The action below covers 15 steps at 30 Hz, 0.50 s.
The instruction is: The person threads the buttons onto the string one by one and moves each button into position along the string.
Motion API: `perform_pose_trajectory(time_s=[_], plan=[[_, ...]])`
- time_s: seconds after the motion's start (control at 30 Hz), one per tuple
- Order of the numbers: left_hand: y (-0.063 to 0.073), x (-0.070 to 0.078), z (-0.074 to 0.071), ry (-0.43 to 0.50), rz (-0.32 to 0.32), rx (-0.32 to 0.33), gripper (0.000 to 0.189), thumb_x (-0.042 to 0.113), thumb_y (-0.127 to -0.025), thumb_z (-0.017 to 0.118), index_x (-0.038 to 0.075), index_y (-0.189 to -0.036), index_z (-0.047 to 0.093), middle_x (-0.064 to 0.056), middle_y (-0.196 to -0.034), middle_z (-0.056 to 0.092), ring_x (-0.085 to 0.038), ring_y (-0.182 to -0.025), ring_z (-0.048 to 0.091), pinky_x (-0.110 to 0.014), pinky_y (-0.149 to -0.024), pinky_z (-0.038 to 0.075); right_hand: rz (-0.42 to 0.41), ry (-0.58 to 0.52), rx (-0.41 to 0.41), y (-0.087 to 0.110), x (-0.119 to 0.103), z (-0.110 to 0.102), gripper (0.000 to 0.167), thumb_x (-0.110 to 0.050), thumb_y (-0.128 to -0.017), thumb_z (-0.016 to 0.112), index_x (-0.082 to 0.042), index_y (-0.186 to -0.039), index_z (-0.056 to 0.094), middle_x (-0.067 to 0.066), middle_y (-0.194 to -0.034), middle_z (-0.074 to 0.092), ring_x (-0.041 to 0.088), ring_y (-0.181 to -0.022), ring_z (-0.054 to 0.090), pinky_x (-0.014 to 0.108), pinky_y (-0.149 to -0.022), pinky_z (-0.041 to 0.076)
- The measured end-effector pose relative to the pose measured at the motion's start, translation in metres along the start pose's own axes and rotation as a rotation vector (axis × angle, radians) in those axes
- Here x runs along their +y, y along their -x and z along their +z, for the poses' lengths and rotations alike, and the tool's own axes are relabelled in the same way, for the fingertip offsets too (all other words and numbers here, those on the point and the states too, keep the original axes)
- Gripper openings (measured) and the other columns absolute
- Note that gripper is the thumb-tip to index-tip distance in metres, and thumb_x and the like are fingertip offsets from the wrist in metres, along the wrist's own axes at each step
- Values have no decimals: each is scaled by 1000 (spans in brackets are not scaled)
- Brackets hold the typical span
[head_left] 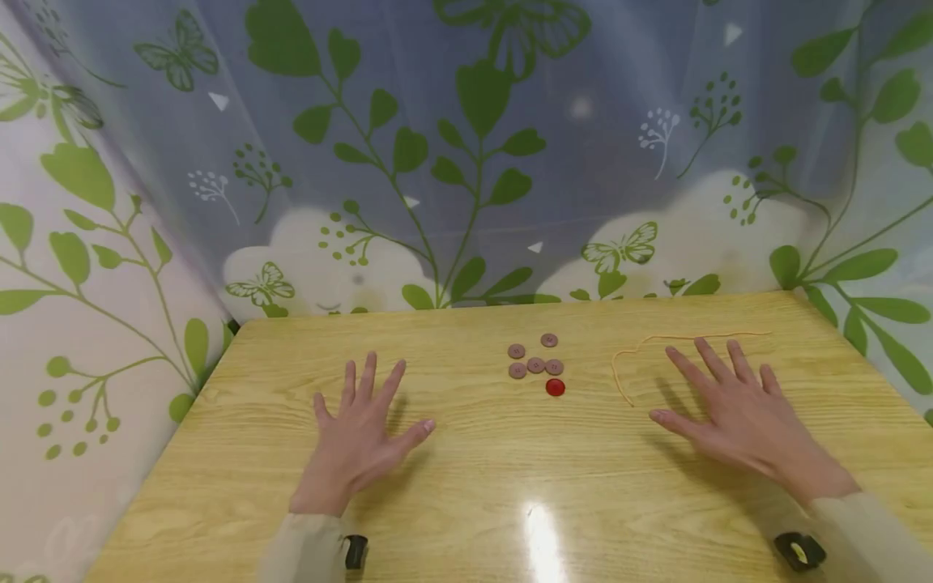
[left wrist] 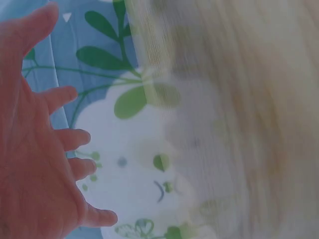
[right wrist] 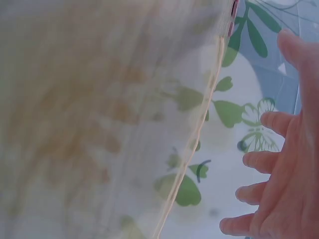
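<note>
In the head view my left hand (head_left: 357,433) is spread over the left of the table, palm down, holding nothing. My right hand (head_left: 747,421) is likewise spread on the right, its fingertips close to a thin orange string (head_left: 681,337) that bends down at its left end. Between the hands lie several brown buttons (head_left: 535,365) in a loose group, with a shiny red button (head_left: 555,388) just below them. The right wrist view shows the string (right wrist: 187,157) beside the spread fingers of that hand. In the left wrist view only the bare left hand (left wrist: 42,144) appears.
The wooden table (head_left: 466,470) reaches back to a curtain (head_left: 408,162) printed with leaves and butterflies, which also hangs at both sides. A dark band (head_left: 355,552) sits at the left wrist and another (head_left: 799,551) at the right.
</note>
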State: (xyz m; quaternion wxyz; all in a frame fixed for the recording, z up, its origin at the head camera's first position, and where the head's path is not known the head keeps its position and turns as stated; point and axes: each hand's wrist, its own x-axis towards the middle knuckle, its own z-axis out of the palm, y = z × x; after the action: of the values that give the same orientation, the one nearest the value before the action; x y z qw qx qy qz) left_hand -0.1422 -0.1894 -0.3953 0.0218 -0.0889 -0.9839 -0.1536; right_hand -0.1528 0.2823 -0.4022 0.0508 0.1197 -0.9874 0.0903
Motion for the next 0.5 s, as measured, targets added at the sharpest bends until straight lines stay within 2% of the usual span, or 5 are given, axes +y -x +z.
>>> perform_pose_trajectory(time_s=[0.3,0.5], plan=[[-22,29,7,28,69,-46,91,77,-92,47,31,-165,17,-9,-173,-3,-39,-160,-4,-85,-112,4,-61,-30,-34,-15,-16,5,87,-69,-94,56,-19,-161,31,28,-165,26,61,-147,22,83,-107,24],[-34,47,11,99,117,-62,87,76,-92,48,31,-163,26,-8,-174,9,-36,-161,3,-80,-117,10,-171,-42,-2,-25,-27,8,78,-59,-96,61,-15,-157,40,29,-162,33,58,-145,31,77,-105,36]])
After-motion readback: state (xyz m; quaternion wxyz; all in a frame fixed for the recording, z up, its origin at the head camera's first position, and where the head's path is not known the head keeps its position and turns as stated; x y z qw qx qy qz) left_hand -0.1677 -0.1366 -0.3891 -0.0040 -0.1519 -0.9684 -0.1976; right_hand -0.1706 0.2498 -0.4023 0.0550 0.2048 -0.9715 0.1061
